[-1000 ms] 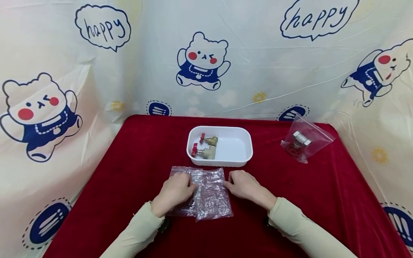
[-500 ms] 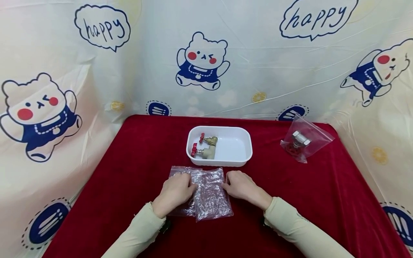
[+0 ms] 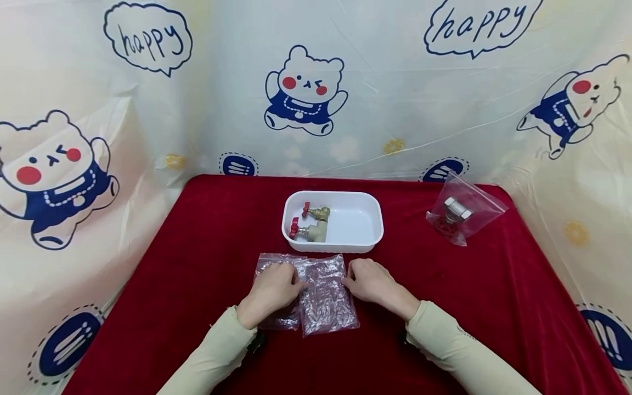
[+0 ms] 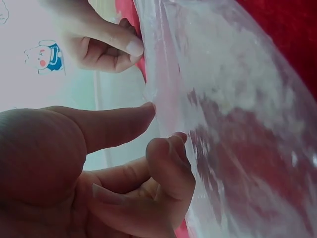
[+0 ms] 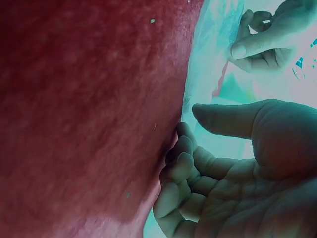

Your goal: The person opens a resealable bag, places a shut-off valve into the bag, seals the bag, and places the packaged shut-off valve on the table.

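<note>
A crinkled clear plastic bag (image 3: 329, 307) lies on the red cloth between my hands, partly overlapping a second clear zip bag (image 3: 269, 263). My left hand (image 3: 275, 286) lies over the second bag and pinches the left edge of the first. At the opposite edge, my right hand (image 3: 372, 281) pinches the plastic between thumb and curled fingers. Close up in the left wrist view, the plastic sheet (image 4: 247, 124) fills the right side, beside my left thumb and fingertips. The right wrist view has the bag's edge (image 5: 213, 49) stretching from one hand to the other.
Behind the bags stands a white tray (image 3: 355, 248). Its left half holds a brass valve (image 3: 320, 213) and a beige valve (image 3: 316, 232), both with red handles. Farther right lies a zip bag (image 3: 481, 211) with a metal valve (image 3: 457, 209) inside. A printed curtain (image 3: 375, 109) hangs behind the table.
The head view has shifted slightly. My left hand and the upper bag have moved a little to the right; my right hand still holds the bag's right edge.
</note>
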### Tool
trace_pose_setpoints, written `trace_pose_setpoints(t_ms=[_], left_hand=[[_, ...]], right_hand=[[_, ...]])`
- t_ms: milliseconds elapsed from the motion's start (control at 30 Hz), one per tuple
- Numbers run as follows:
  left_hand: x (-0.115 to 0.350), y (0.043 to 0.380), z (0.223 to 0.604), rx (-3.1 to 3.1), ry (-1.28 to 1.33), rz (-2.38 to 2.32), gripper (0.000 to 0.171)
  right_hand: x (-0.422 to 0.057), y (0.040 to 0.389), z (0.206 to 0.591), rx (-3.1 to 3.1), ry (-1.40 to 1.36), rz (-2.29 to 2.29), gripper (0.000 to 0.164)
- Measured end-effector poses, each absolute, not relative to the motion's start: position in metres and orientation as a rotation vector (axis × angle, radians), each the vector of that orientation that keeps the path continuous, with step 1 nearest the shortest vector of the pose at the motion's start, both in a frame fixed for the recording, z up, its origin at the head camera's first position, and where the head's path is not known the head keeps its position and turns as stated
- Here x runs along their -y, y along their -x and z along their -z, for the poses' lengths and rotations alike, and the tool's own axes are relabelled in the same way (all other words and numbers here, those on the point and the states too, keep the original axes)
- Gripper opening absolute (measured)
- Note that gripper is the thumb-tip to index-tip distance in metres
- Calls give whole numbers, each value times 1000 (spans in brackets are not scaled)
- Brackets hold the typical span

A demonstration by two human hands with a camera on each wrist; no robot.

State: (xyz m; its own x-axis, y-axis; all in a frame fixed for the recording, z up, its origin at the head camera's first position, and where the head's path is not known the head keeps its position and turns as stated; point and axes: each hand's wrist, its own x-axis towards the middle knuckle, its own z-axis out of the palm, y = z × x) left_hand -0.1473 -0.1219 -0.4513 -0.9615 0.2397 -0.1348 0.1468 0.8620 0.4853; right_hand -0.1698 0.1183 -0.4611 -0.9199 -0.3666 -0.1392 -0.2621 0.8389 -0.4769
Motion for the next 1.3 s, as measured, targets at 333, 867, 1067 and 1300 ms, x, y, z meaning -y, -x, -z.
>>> trace_pose_setpoints(t_ms=[333, 867, 1067, 1300], left_hand=[[108, 154, 449, -2790, -325, -772, 39], [90, 160, 452, -2727, -378, -701, 42], [85, 161, 453, -2719, -405, -681, 42], [83, 162, 455, -2720, -424, -682, 42]], right_hand=[[-130, 172, 455, -2835, 386, 693, 20], [-145, 180, 457, -2872, 271, 710, 12], [-150, 182, 462, -2869, 250, 734, 12], [-165, 196, 495, -2840, 340, 863, 15]])
